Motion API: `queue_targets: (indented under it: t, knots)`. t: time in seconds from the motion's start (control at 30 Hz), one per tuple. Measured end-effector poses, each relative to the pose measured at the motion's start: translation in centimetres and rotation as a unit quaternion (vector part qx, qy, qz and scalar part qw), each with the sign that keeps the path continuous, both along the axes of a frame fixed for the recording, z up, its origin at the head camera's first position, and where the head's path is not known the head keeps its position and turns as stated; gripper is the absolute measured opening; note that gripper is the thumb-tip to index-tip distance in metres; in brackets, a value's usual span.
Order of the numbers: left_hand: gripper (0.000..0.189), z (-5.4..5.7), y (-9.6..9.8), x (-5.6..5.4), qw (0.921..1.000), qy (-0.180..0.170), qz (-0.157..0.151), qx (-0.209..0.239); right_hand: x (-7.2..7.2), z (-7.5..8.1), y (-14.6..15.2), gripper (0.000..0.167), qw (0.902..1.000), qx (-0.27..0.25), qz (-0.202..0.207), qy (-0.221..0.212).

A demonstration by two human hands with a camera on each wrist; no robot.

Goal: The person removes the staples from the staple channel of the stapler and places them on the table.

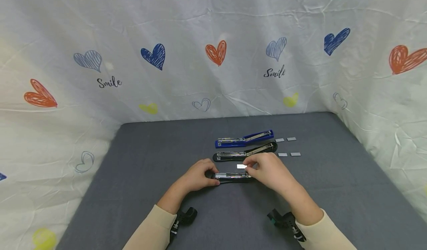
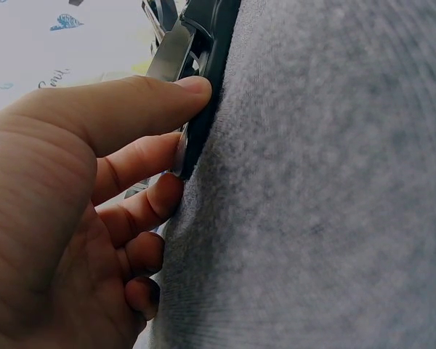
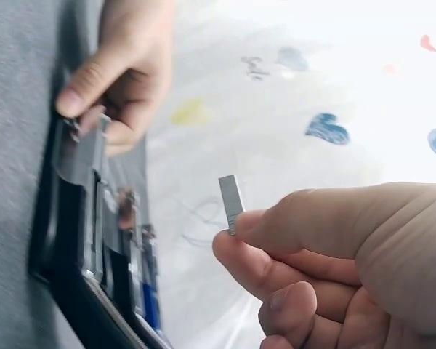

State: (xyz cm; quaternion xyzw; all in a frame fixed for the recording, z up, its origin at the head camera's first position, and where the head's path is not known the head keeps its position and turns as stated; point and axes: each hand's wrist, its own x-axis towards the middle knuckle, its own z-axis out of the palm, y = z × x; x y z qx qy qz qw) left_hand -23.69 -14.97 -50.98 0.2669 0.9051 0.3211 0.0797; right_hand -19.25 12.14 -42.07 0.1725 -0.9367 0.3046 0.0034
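Nearest to me on the table lies a black stapler [image 1: 231, 176], opened out with its metal staple channel facing up. My left hand [image 1: 199, 176] grips the stapler's left end between thumb and fingers. In the left wrist view the thumb presses along the side of the black stapler [image 2: 216, 51]. My right hand [image 1: 268, 168] pinches a small silver strip of staples [image 3: 232, 200] between thumb and index finger. That strip is held above the stapler, beside its channel in the head view. The right hand covers the stapler's right part there.
Behind lie a second black stapler [image 1: 230, 156] and a blue stapler [image 1: 230, 143], both opened out. To their right are several staple strips [image 1: 295, 154] in two rows on the grey tabletop [image 1: 160, 146]. A white curtain [image 1: 186, 24] with printed hearts hangs behind the table.
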Motion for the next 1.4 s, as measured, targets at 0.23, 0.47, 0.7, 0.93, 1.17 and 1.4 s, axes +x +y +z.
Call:
queue_targets:
  t: [0.23, 0.47, 0.7, 0.93, 1.17, 1.4]
  knots:
    - [0.021, 0.1, 0.0, 0.1, 1.0, -0.001, -0.001, 0.002, 0.3, 1.6, 1.7, 0.014, 0.9999, -0.007, 0.004, -0.015]
    - [0.022, 0.0, 0.0, 0.1, 1.0, 0.001, -0.002, 0.003, 0.4, 2.7, 3.6, 0.015, 0.9999, -0.003, -0.006, -0.012]
    - [0.022, 0.0, 0.0, 0.1, 1.0, -0.002, -0.002, 0.004, 0.3, 3.4, 5.5, 0.015, 0.9997, 0.007, -0.006, -0.023]
    - [0.022, 0.1, 0.0, 0.1, 1.0, -0.001, -0.002, 0.004, 0.4, 4.0, 7.1, 0.012, 0.9993, 0.005, 0.0, -0.038]
    - [0.021, 0.3, 0.0, 0.2, 1.0, -0.002, -0.003, 0.004, 0.2, 4.2, 8.9, 0.009, 0.9988, 0.003, -0.006, -0.048]
    - [0.022, 0.3, 0.0, 0.1, 1.0, 0.0, -0.002, 0.0, -0.1, 4.1, 10.8, 0.012, 0.9978, 0.02, -0.009, -0.063]
